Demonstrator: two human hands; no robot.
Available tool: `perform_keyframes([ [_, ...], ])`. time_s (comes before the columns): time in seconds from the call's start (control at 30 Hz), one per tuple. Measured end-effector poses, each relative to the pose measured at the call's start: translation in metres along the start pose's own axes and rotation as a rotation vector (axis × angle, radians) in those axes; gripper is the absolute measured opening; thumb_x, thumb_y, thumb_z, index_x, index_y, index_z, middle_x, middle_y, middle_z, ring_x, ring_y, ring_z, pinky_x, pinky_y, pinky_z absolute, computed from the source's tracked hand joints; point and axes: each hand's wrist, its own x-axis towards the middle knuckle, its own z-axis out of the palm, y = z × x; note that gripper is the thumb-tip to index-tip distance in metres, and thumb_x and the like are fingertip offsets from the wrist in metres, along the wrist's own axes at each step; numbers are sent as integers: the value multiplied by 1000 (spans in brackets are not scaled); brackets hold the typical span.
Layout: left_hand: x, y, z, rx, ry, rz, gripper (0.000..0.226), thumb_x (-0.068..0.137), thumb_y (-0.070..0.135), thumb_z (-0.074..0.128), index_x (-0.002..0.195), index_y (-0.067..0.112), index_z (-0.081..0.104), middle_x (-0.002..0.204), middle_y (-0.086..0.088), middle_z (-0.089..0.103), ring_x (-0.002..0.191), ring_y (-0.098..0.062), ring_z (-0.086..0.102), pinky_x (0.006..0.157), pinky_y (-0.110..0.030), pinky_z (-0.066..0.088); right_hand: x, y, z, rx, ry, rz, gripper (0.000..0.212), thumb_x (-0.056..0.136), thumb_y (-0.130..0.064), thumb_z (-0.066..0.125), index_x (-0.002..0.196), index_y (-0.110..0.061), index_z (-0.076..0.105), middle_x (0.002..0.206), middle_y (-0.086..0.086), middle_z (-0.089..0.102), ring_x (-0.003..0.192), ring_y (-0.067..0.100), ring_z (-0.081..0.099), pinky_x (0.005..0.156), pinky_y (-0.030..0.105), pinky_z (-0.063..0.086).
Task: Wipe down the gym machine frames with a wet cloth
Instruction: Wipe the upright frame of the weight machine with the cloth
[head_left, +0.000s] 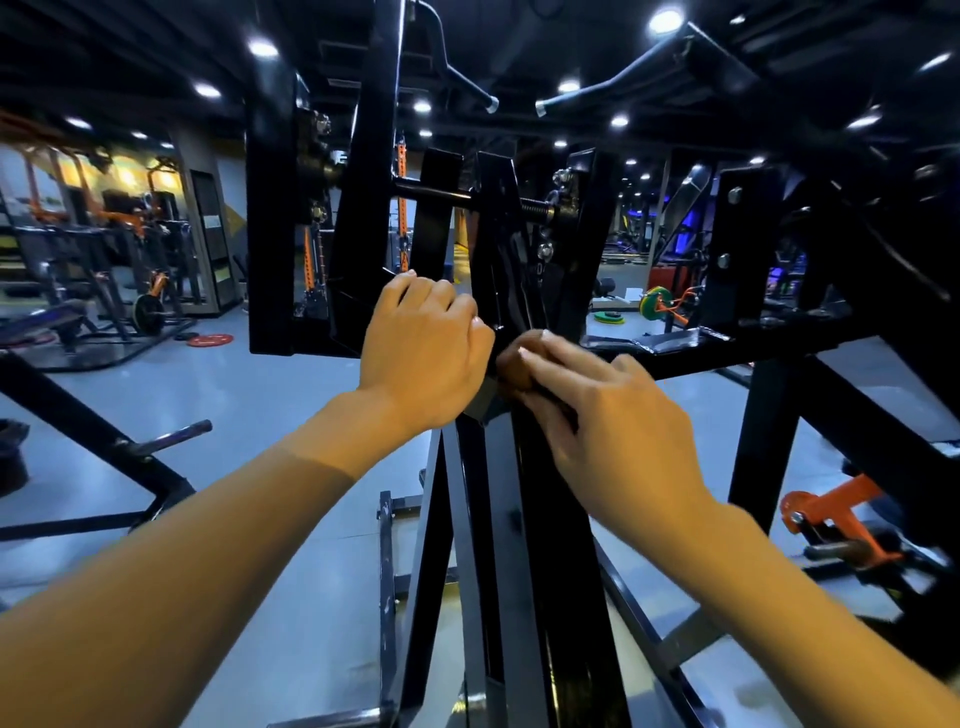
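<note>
So far left there's a row of racks (104, 228) with orange bits along the wall, and a red plate (210, 340) lying flat on the grey floor (260, 415) near them. A black bar with a metal peg (171, 439) cuts across the lower left corner.

Moving in, the left hand (423, 348) is curled over the top of the black frame (483, 519), right where the two sloping posts come together. Fingers are bent over the edge, so its grip is clenched onto the frame. Can't see any cloth under it.

Just beside it, the right hand (597, 410) has the cloth (517, 366), a brownish bunched-up wad, pinched in its fingers and pushed against the frame at that same top joint. It's blurry, so I can't make out much of the cloth's shape. The two hands are almost touching, cloth between them.

Behind the hands, a threaded rod (467, 195) runs sideways through upright black plates, with a few bolts (544, 251) on the right plate. Up top two handles (582, 93) with pale end caps point at each other under the ceiling lights.

Further right, a green and yellow plate (655, 304) sits on a bar in the back, and an orange bracket (831, 512) is low on the right by another black post.
</note>
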Motion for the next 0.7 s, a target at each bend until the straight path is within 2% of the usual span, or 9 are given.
perform_keyframes([
  [0.13, 13, -33, -1, -37, 30, 91, 56, 103, 29, 29, 81, 10, 76, 80, -7, 70, 83, -26, 60, 114, -40, 36, -22, 7, -10, -72, -28, -50, 36, 95, -37, 67, 131, -41, 69, 140, -22, 61, 74, 21, 55, 43, 23, 37],
  [0.17, 15, -38, 1, -50, 39, 87, 54, 103, 27, 31, 77, 10, 75, 76, -6, 69, 79, -25, 58, 108, -38, 41, -14, 11, -9, -74, -8, -22, 35, 96, -38, 65, 130, -43, 68, 140, -24, 61, 77, 21, 57, 44, 24, 40],
  [0.23, 15, -35, 3, -55, 89, 30, 50, 101, 25, 32, 65, 11, 65, 64, -3, 58, 65, -23, 50, 80, -37, 46, 7, 15, -2, -44, 12, 15, 31, 101, -39, 61, 130, -48, 66, 138, -30, 59, 83, 23, 60, 50, 29, 50],
  [0.27, 14, -30, 3, -47, 120, -15, 47, 100, 24, 32, 61, 13, 57, 60, 0, 51, 61, -22, 45, 69, -35, 39, 17, 13, 2, -34, 14, 22, 30, 102, -38, 61, 129, -48, 65, 137, -31, 58, 84, 23, 60, 53, 30, 51],
  [0.3, 13, -26, 3, -42, 150, -45, 44, 98, 24, 32, 59, 15, 50, 58, 2, 45, 58, -21, 41, 66, -32, 30, 23, 9, 6, -25, 25, 26, 29, 102, -37, 62, 129, -47, 66, 136, -31, 59, 84, 23, 59, 53, 29, 49],
  [0.37, 14, -24, 4, -45, 193, -45, 40, 97, 23, 32, 59, 19, 41, 57, 5, 38, 57, -19, 36, 66, -29, 21, 20, 2, 5, -37, 36, 11, 30, 98, -36, 67, 128, -40, 69, 137, -25, 62, 77, 22, 54, 49, 27, 43],
  [0.5, 14, -26, 7, -72, 210, -52, 41, 97, 23, 33, 57, 19, 41, 57, 5, 37, 56, -19, 37, 67, -28, 18, -14, 8, -9, -91, -24, -52, 32, 96, -39, 64, 127, -41, 71, 137, -22, 64, 70, 18, 52, 44, 21, 32],
  [0.63, 14, -23, 6, -86, 214, -74, 39, 96, 23, 34, 58, 19, 41, 57, 7, 36, 56, -19, 38, 66, -28, 20, 15, 20, -6, -30, 1, 28, 27, 102, -42, 58, 126, -52, 65, 135, -34, 59, 80, 17, 58, 49, 29, 49],
  [0.7, 14, -23, 5, -85, 202, -82, 39, 96, 23, 34, 59, 20, 42, 58, 7, 36, 57, -18, 38, 66, -28, 21, 29, 11, 3, -47, 2, 24, 26, 105, -43, 55, 128, -52, 63, 135, -36, 57, 81, 16, 54, 55, 31, 51],
])
